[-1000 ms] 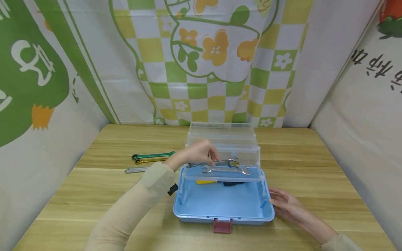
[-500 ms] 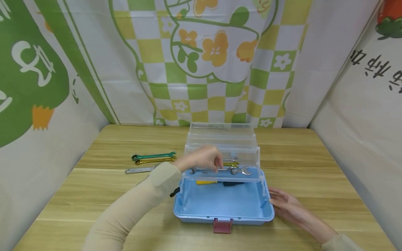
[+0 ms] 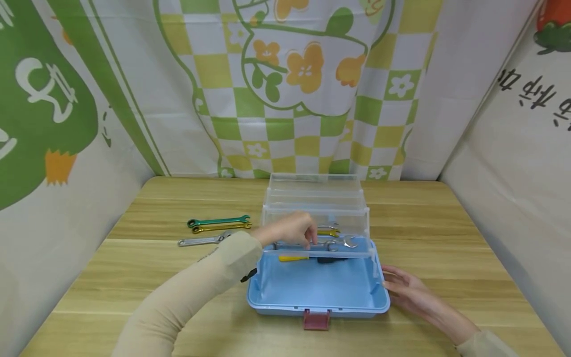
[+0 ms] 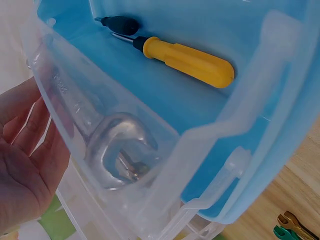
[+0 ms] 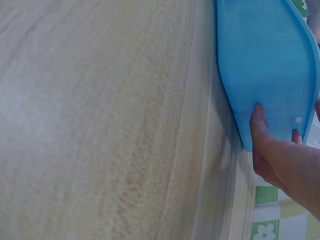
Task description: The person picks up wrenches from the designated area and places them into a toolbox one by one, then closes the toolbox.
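Note:
A light-blue toolbox stands open on the wooden table, its clear trays raised in steps at the back. My left hand reaches into the lowest tray from above and pinches a silver wrench lying low in it. Its fingertips show blurred through the tray wall in the left wrist view. Beside it in that tray is another silver wrench; a yellow wrench lies farther back. My right hand rests against the toolbox's right end, fingers fairly straight on the wall.
A green wrench, a gold wrench and a silver adjustable wrench lie left of the box. Inside its base are a yellow screwdriver and a black-handled one. A dark-red latch hangs at the front.
My left hand has brought the silver wrench forward and down from over the rear of the trays into the lowest tray. The right hand stays at the toolbox's end.

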A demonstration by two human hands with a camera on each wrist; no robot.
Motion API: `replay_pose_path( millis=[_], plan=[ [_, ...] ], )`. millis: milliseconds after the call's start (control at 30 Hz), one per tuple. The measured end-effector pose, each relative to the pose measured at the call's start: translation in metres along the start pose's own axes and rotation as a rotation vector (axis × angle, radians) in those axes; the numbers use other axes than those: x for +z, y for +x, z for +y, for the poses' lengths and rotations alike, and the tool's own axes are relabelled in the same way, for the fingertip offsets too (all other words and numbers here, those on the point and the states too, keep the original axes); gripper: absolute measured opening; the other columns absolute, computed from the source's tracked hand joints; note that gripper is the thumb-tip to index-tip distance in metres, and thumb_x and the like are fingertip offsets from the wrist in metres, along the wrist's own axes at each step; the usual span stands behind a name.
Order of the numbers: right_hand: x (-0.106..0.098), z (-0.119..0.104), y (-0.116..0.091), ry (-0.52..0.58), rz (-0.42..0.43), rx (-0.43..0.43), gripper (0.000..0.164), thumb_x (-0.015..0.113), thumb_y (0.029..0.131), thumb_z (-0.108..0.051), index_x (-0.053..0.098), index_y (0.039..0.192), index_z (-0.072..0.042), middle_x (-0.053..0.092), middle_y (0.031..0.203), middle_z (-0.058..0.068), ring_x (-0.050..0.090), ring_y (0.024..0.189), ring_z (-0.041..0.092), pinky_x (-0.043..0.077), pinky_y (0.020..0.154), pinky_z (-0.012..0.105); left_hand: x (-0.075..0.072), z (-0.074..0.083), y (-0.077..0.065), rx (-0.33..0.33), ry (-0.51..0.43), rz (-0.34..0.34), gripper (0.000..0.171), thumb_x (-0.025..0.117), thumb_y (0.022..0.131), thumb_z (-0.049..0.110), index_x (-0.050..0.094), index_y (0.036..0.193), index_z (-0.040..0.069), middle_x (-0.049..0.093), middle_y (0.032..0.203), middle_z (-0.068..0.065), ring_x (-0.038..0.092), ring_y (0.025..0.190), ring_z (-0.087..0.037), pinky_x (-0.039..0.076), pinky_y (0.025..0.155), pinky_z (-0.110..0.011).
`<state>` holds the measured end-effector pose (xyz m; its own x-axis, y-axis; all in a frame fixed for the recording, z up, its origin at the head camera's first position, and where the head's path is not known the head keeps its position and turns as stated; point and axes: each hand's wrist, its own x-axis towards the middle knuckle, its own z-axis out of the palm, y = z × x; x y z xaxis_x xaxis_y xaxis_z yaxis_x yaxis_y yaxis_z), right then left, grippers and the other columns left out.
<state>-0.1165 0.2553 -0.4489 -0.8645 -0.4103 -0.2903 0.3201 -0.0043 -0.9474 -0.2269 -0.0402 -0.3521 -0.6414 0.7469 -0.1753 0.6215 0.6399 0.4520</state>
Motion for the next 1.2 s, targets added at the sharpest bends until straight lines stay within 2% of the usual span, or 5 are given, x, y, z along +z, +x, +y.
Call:
replay_pose_path(
  millis=[300,533,700,1067,1200],
  plan=[
    [0.0011,-0.0005,-0.0013,-0.012,0.018,0.012,0.068,0.052,0.089,-0.015,0.008,0.134,0.012,0.027,0.135,0.026,0.046,0.11,0.013,0.037,0.095,0.041,0.0011,0.0016,0.0029,-0.01,-0.019,-0.009,0.009,0.072,0.069,0.002,0.069,0.075,0.008,0.062,0.067,0.003,0.053,0.06,-0.006,0.045,0.057,-0.015],
    [0.0011,-0.0001,-0.0007,0.0,0.004,0.001,0.067,0.051,0.09,-0.014,0.008,0.134,0.012,0.031,0.134,0.023,0.047,0.108,0.011,0.038,0.094,0.039,0.0019,0.0027,0.004,-0.018,0.01,-0.021,0.01,0.072,0.07,0.002,0.069,0.077,0.009,0.062,0.07,0.003,0.055,0.065,-0.007,0.045,0.06,-0.016],
    [0.0018,-0.0022,-0.0004,0.002,0.004,-0.006,0.068,0.051,0.09,-0.013,0.006,0.134,0.013,0.023,0.136,0.03,0.046,0.109,0.012,0.037,0.095,0.04,0.0015,0.0058,0.0042,-0.034,0.036,-0.024,0.012,0.072,0.07,0.002,0.069,0.078,0.01,0.061,0.07,0.004,0.053,0.066,-0.007,0.044,0.06,-0.015],
    [0.0009,-0.0022,0.0004,0.006,-0.017,-0.008,0.067,0.05,0.09,-0.013,0.007,0.134,0.013,0.027,0.135,0.027,0.046,0.109,0.011,0.038,0.095,0.039,0.0041,0.0088,0.0043,-0.078,0.046,-0.023,0.014,0.072,0.07,0.003,0.069,0.081,0.011,0.061,0.074,0.003,0.052,0.069,-0.008,0.044,0.061,-0.015],
    [0.0006,-0.0023,0.0003,0.006,-0.016,-0.007,0.067,0.05,0.09,-0.013,0.006,0.134,0.013,0.024,0.136,0.029,0.046,0.109,0.012,0.037,0.095,0.039,0.0051,0.0092,0.0046,-0.071,0.061,-0.023,0.015,0.071,0.07,0.003,0.07,0.082,0.012,0.064,0.078,0.003,0.054,0.072,-0.008,0.044,0.064,-0.015]
  ],
)
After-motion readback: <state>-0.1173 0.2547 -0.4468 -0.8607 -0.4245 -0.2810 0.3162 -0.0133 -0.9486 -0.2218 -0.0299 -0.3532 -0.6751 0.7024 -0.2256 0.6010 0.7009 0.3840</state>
